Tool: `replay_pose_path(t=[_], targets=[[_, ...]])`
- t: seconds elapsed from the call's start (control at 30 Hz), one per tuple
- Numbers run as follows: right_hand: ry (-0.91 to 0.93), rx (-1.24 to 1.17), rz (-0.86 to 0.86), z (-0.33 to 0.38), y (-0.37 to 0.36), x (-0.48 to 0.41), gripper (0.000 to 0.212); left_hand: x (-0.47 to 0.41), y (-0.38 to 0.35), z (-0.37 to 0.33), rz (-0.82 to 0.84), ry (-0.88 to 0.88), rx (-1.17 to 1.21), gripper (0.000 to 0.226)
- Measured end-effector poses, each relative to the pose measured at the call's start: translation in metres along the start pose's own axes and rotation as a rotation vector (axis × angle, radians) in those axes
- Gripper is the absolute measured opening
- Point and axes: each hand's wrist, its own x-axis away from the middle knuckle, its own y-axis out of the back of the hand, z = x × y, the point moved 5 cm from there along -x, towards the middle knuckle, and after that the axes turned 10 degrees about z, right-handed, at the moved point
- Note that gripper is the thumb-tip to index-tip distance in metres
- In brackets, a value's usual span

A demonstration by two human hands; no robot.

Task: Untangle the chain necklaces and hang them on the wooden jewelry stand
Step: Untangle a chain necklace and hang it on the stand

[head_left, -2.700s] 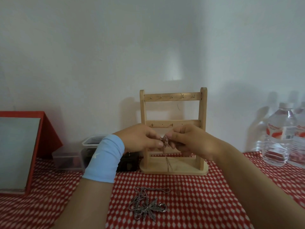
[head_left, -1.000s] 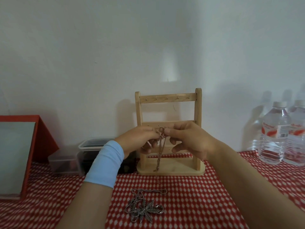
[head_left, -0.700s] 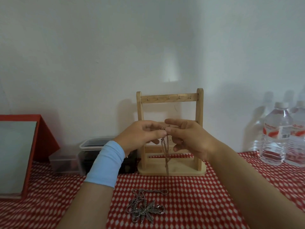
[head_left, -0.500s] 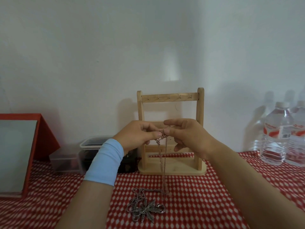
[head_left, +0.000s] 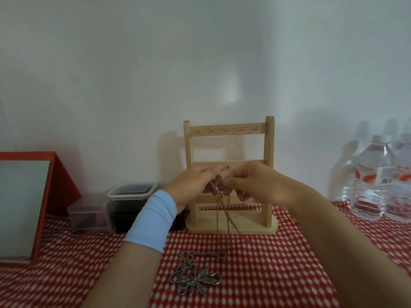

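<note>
chain necklace (head_left: 219, 187) pinched between both hands, left (head_left: 195, 183), right (head_left: 255, 183).

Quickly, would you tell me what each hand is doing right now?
Left hand: closed, pinching the knotted chain.
Right hand: closed, pinching the same chain.

A home table: red checked tablecloth (head_left: 278, 258), water bottles (head_left: 375, 181), plastic boxes (head_left: 131, 196), plain wall (head_left: 155, 63).

Surface (head_left: 278, 263) covered in red-white check cloth. Wooden stand (head_left: 231, 227) set far centre, silver necklace tangle (head_left: 195, 278) near centre, plastic boxes (head_left: 111, 207) far left beside red-framed board (head_left: 26, 196), water bottles (head_left: 373, 181) far right.
</note>
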Motion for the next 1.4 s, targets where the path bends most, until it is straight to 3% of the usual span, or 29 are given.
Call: replay_pose_path(t=[0.1,0.23,0.33,0.4,0.6,0.73,0.83,0.93,0.97,1.13,1.33,1.4], targets=[[0.068,-0.229,0.079,0.0,-0.001,0.002,0.034,0.001,-0.001,0.0,0.06,-0.059,0.21,0.049],[0.125,-0.665,0.165,-0.001,-0.008,0.0,0.034,0.005,-0.008,-0.01,0.143,-0.13,0.319,0.027],[0.166,-0.821,0.268,0.001,-0.012,0.0,0.031,0.003,-0.006,-0.008,0.124,-0.104,0.333,0.037],[0.172,-0.86,0.285,-0.001,-0.013,0.0,0.022,0.002,-0.001,-0.005,0.076,-0.09,0.376,0.037],[0.083,-0.67,0.134,-0.015,0.002,-0.001,0.025,0.008,0.011,-0.005,0.005,-0.087,0.404,0.026],[0.132,-0.953,0.156,-0.011,-0.007,-0.007,0.041,0.006,0.0,-0.007,0.06,-0.066,0.429,0.025],[0.189,-1.093,0.145,-0.005,-0.009,-0.007,0.039,0.005,0.0,-0.006,0.061,-0.06,0.474,0.028],[0.205,-1.183,0.131,-0.006,-0.006,-0.006,0.031,0.007,0.007,-0.002,0.027,-0.025,0.423,0.01],[0.188,-1.158,0.127,-0.008,-0.005,-0.005,0.028,0.008,0.01,-0.001,-0.001,-0.013,0.362,0.004],[0.003,-0.609,-0.046,-0.017,0.006,-0.002,0.009,0.012,0.033,0.008,-0.144,0.001,0.162,0.027],[-0.026,-0.437,-0.141,-0.02,0.005,-0.002,0.014,0.017,0.039,0.002,-0.138,0.022,0.062,0.006],[-0.011,-0.445,-0.133,-0.018,0.004,-0.002,0.018,0.019,0.036,-0.001,-0.128,0.032,0.047,0.011]])
